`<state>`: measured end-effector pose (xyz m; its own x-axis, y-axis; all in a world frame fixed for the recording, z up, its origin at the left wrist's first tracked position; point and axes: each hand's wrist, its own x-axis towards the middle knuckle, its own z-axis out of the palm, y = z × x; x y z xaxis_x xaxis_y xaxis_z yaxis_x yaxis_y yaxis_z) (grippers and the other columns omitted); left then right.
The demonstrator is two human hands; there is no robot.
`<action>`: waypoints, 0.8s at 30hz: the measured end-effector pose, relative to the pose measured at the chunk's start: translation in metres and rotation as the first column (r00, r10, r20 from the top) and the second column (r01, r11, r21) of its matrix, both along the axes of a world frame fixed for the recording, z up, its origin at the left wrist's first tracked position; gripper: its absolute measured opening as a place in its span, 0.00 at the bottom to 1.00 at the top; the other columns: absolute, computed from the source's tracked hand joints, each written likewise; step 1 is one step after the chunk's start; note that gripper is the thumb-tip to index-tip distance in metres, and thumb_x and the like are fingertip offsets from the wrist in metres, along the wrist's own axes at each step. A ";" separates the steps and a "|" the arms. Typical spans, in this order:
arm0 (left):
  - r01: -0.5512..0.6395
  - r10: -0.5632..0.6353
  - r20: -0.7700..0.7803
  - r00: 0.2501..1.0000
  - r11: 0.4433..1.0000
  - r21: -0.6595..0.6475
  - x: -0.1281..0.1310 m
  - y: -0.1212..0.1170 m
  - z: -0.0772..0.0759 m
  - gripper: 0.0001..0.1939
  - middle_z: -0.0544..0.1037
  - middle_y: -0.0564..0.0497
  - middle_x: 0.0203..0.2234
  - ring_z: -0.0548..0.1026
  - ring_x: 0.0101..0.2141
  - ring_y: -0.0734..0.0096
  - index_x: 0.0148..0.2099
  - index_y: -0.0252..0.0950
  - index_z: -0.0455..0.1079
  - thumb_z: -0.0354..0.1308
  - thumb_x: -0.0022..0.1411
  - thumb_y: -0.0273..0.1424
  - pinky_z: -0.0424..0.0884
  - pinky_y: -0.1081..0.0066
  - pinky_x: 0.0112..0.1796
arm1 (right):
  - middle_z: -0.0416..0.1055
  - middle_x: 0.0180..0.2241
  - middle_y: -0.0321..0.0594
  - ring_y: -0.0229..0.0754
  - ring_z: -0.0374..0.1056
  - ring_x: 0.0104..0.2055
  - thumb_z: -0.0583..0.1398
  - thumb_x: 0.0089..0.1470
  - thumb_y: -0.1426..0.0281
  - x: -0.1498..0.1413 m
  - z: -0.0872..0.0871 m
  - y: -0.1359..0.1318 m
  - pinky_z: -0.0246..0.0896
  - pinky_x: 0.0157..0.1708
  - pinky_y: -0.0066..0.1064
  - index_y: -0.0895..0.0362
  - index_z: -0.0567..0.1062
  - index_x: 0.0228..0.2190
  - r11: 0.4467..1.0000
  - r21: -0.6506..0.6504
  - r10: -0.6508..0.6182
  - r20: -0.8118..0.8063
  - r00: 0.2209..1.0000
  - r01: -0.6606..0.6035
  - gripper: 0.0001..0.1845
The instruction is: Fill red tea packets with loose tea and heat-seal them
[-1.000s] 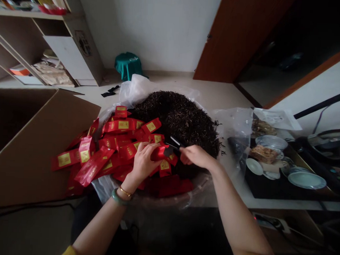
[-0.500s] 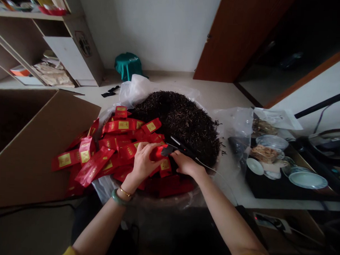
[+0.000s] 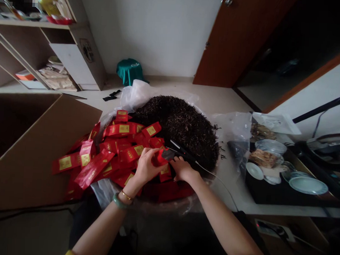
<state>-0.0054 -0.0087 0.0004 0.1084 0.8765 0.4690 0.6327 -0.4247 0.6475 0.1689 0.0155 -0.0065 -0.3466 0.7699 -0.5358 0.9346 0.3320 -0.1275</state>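
Home or small workroom, unclear which: wooden door (image 3: 232, 40), shelf unit (image 3: 73, 63), dishes (image 3: 308, 185) on black tray (image 3: 271, 196), heaped red packets (image 3: 95, 169).

A thin gold bracelet (image 3: 127, 196) and a thicker green bangle (image 3: 119, 201) circle the left wrist (image 3: 132, 187), below yellow sleeves (image 3: 69, 254).

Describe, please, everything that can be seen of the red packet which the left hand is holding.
The red packet looks smooth and slightly glossy, perhaps foil or plastic film. The left hand grips it between thumb and fingers, which hide much of it. Its right end shows dark grey, possibly the inside of an open mouth. It is held over the other red packets, near the black tool. The right hand is close to its dark end; whether they touch is unclear.
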 end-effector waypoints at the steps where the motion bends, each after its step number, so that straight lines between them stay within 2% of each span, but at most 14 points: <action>1: -0.003 0.003 0.007 1.000 1.000 -0.005 0.000 0.000 -0.001 0.24 0.74 0.49 0.34 0.71 0.35 0.66 0.46 0.35 0.68 0.68 0.46 0.34 0.72 0.69 0.32 | 0.60 0.54 0.50 0.59 0.56 0.57 0.71 0.34 0.70 0.000 0.001 0.000 0.63 0.45 0.44 0.50 0.61 0.55 1.000 -0.006 0.005 -0.002 1.000 -0.005 0.47; 5: -0.026 0.028 0.054 0.998 0.999 -0.039 -0.001 0.003 -0.005 0.25 0.72 0.50 0.33 0.71 0.31 0.69 0.46 0.35 0.68 0.68 0.45 0.34 0.71 0.70 0.30 | 0.60 0.54 0.50 0.61 0.56 0.56 0.71 0.35 0.71 -0.003 0.002 -0.001 0.65 0.43 0.43 0.51 0.62 0.54 1.000 -0.007 -0.007 -0.011 1.000 0.007 0.45; 11: -0.133 0.153 0.169 0.974 0.983 -0.128 -0.005 0.012 -0.013 0.26 0.71 0.53 0.30 0.68 0.23 0.76 0.47 0.36 0.69 0.68 0.46 0.37 0.69 0.73 0.26 | 0.60 0.54 0.50 0.60 0.58 0.55 0.69 0.39 0.72 -0.004 -0.008 -0.004 0.66 0.41 0.41 0.52 0.64 0.52 0.996 0.089 0.003 -0.011 1.000 -0.002 0.38; 15: -0.131 0.165 0.215 0.963 0.978 -0.162 -0.006 0.015 -0.015 0.26 0.72 0.52 0.32 0.67 0.22 0.78 0.48 0.35 0.69 0.68 0.46 0.37 0.69 0.73 0.25 | 0.62 0.51 0.47 0.57 0.61 0.53 0.65 0.42 0.77 -0.004 -0.011 0.001 0.66 0.39 0.37 0.51 0.67 0.49 0.991 0.134 -0.004 -0.016 1.000 0.006 0.31; 18: -0.131 0.170 0.237 0.956 0.976 -0.171 -0.005 0.015 -0.014 0.26 0.72 0.52 0.33 0.67 0.22 0.79 0.48 0.36 0.69 0.68 0.46 0.37 0.69 0.74 0.25 | 0.63 0.50 0.45 0.53 0.61 0.53 0.62 0.45 0.79 -0.002 -0.008 0.007 0.66 0.40 0.35 0.50 0.67 0.48 0.982 0.188 -0.017 -0.042 0.999 0.025 0.28; 24: -0.149 0.185 0.195 0.963 0.971 -0.188 -0.003 0.017 -0.012 0.27 0.71 0.54 0.30 0.68 0.23 0.77 0.47 0.37 0.69 0.69 0.44 0.37 0.69 0.73 0.27 | 0.62 0.50 0.47 0.47 0.61 0.51 0.57 0.49 0.81 0.001 -0.009 0.022 0.65 0.41 0.33 0.54 0.66 0.49 0.941 0.322 -0.076 -0.107 0.991 0.107 0.24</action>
<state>-0.0080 0.0080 -0.0114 -0.1310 0.9423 0.3081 0.5275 -0.1969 0.8264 0.1697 0.0371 -0.0156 -0.3026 0.9276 -0.2192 0.9521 0.2838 -0.1134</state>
